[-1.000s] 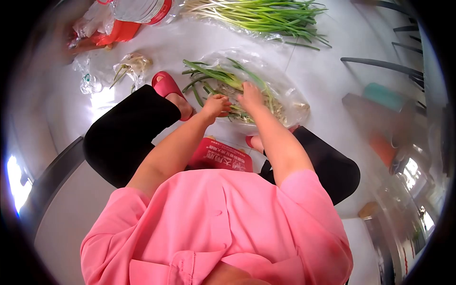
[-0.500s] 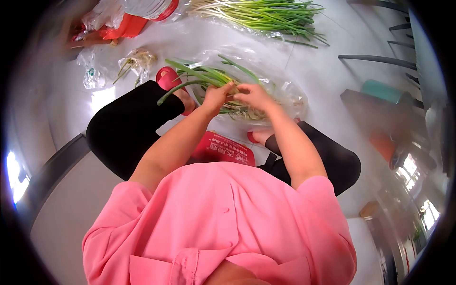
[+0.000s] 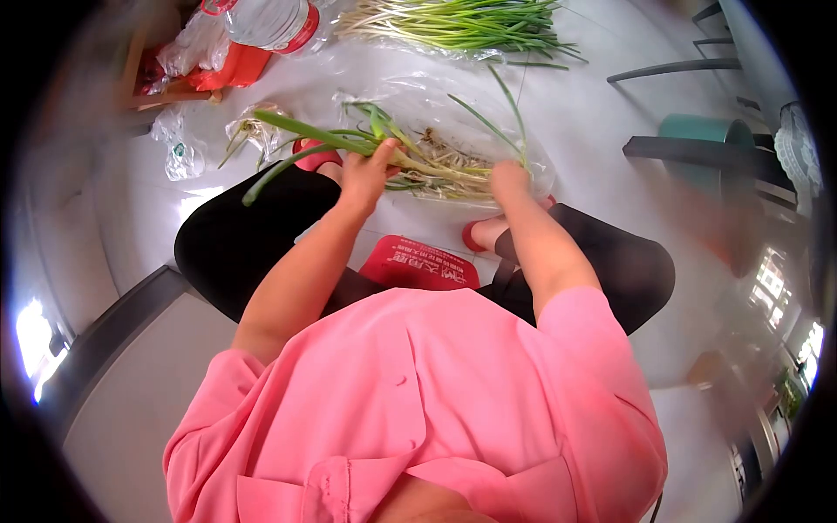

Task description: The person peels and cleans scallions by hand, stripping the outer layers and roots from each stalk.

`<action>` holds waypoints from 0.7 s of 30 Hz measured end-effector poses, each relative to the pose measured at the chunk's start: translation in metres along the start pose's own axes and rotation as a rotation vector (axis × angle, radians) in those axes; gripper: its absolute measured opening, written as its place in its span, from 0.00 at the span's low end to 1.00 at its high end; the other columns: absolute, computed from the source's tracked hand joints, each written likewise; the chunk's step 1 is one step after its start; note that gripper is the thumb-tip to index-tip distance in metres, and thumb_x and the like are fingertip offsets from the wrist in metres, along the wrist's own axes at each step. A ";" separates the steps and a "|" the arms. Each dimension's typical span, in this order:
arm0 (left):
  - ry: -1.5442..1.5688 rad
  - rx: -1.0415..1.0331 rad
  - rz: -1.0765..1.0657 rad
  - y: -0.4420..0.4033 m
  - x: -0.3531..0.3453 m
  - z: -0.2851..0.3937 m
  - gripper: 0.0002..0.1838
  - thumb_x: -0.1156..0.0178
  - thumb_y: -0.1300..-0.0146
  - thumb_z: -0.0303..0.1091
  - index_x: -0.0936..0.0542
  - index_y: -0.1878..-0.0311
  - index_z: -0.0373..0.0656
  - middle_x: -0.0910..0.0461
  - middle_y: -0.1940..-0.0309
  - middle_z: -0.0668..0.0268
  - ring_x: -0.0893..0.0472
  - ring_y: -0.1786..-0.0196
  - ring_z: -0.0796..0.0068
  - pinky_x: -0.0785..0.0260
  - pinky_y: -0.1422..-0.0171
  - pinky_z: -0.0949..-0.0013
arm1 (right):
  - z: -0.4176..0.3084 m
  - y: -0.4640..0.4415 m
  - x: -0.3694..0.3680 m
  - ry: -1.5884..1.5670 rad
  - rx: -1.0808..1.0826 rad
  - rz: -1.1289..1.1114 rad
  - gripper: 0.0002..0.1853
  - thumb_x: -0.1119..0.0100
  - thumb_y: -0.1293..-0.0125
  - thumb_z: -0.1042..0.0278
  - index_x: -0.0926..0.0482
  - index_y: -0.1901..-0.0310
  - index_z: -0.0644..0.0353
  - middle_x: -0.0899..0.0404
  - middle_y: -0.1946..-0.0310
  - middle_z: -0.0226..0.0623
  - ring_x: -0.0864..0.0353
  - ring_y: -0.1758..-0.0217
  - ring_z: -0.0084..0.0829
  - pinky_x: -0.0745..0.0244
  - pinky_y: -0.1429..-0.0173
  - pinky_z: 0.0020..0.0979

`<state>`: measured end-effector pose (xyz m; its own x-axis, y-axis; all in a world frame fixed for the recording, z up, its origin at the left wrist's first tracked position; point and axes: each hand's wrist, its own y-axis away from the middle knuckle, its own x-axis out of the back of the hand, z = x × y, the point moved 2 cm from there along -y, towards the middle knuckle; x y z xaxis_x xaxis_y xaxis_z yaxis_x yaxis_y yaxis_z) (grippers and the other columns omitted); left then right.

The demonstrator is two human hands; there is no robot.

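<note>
My left hand (image 3: 366,179) is closed around a green onion (image 3: 301,131); its thick green leaves reach out to the left over my knee. The pale stem end points right, above a heap of roots and trimmings (image 3: 453,166) on a clear plastic bag (image 3: 405,91). At the heap's right side, my right hand (image 3: 510,181) is closed on thin green onion leaves (image 3: 513,105) that stick up and away from me. Its fingertips are turned from view.
A big bunch of green onions (image 3: 453,22) lies on plastic at the far side of the floor. A clear jug (image 3: 270,26) and a red bag (image 3: 234,68) stand at the far left. A red printed stool or mat (image 3: 418,263) is between my legs. Dark chair legs (image 3: 676,66) are at right.
My hands were close together over the green onions and have moved apart. The left went left with a green onion, the right went right with thin leaves, baring the heap of roots.
</note>
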<state>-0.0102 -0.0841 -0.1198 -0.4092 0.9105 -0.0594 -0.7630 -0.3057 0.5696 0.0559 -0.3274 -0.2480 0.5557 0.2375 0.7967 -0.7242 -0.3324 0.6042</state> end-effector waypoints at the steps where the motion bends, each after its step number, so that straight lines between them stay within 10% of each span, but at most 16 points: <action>1: -0.005 0.019 0.059 0.006 0.002 0.014 0.10 0.47 0.38 0.33 0.25 0.61 0.36 0.22 0.66 0.62 0.22 0.64 0.74 0.26 0.62 0.73 | 0.004 0.001 0.002 -0.016 0.003 0.005 0.11 0.53 0.44 0.72 0.19 0.64 0.60 0.22 0.60 0.42 0.23 0.54 0.37 0.25 0.54 0.38; 15: -0.242 -0.105 -0.067 0.023 0.021 0.100 0.13 0.48 0.36 0.36 0.25 0.59 0.34 0.22 0.66 0.61 0.21 0.60 0.72 0.27 0.57 0.72 | 0.072 -0.024 0.018 -0.230 -0.227 -0.190 0.12 0.52 0.42 0.68 0.20 0.61 0.59 0.22 0.58 0.47 0.23 0.52 0.45 0.28 0.51 0.41; 21: -0.261 -0.089 -0.102 0.011 0.017 0.097 0.13 0.49 0.35 0.37 0.25 0.57 0.35 0.21 0.65 0.61 0.22 0.59 0.73 0.27 0.56 0.72 | 0.010 0.004 0.094 -0.287 0.056 0.253 0.16 0.51 0.40 0.58 0.23 0.59 0.61 0.24 0.60 0.44 0.25 0.53 0.43 0.29 0.52 0.42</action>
<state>0.0230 -0.0445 -0.0357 -0.1943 0.9751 0.1074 -0.8393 -0.2219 0.4964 0.1096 -0.3158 -0.1714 0.4596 -0.1208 0.8799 -0.8339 -0.3994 0.3808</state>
